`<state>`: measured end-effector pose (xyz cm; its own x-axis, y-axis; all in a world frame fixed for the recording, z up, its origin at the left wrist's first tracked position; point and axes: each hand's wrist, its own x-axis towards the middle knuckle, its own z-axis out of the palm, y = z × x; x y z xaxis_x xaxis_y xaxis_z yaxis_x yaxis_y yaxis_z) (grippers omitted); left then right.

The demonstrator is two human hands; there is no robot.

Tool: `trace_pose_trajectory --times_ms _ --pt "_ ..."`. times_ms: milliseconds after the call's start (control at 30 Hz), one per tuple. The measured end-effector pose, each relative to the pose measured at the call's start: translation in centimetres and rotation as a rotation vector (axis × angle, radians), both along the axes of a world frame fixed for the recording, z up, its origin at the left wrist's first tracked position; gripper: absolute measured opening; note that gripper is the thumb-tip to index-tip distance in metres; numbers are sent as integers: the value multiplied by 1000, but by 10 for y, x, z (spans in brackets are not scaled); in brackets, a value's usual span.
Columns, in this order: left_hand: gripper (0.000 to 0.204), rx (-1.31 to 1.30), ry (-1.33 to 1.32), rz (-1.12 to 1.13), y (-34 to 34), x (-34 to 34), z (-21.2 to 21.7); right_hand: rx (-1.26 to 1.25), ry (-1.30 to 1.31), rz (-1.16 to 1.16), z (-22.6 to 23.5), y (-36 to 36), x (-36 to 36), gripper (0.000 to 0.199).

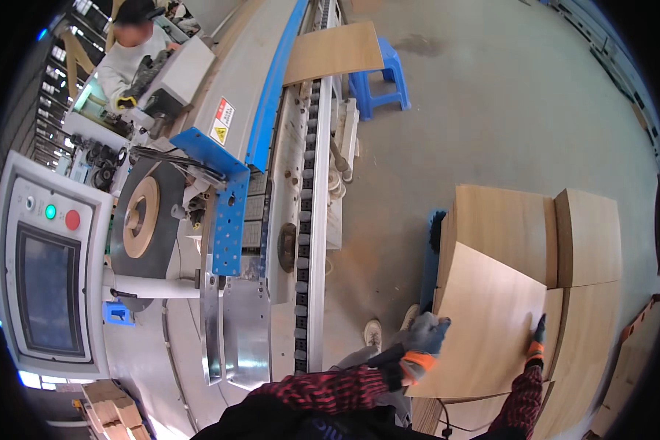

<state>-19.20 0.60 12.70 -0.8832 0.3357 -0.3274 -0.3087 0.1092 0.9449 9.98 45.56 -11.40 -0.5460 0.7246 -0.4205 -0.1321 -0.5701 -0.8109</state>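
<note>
A light wood-grain board (pixel 484 326) lies tilted over the stacks of similar boards at my right. My left hand (pixel 424 336), in a grey work glove with an orange cuff, is closed on its left edge. At the opposite edge my right hand (pixel 538 341), gloved the same way, grips the board with the fingers pointing away from me. The fingers of both hands are partly hidden at the edges. Beneath and beyond it are stacked wood panels (pixel 502 220).
An edge-banding type machine with a roller chain track (pixel 312 205) runs along my left, with a control panel (pixel 51 271) nearby. Another board (pixel 337 51) rests across the track's far part, by a blue stool (pixel 380 84). A person (pixel 136 55) works beyond the machine.
</note>
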Motion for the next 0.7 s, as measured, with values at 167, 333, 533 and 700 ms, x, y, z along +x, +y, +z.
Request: trace_pose_trajectory --times_ms 167,333,533,700 --pt "20 -122 125 356 -124 -31 47 -223 -158 476 129 -178 -193 41" --pt "31 -751 467 238 -250 -49 82 366 -105 711 191 -266 -283 25" --pt "52 -1076 705 -39 -257 9 103 325 -280 649 240 -417 -378 25" --pt "56 -1095 825 31 -268 -12 76 92 -283 634 264 -440 -422 28"
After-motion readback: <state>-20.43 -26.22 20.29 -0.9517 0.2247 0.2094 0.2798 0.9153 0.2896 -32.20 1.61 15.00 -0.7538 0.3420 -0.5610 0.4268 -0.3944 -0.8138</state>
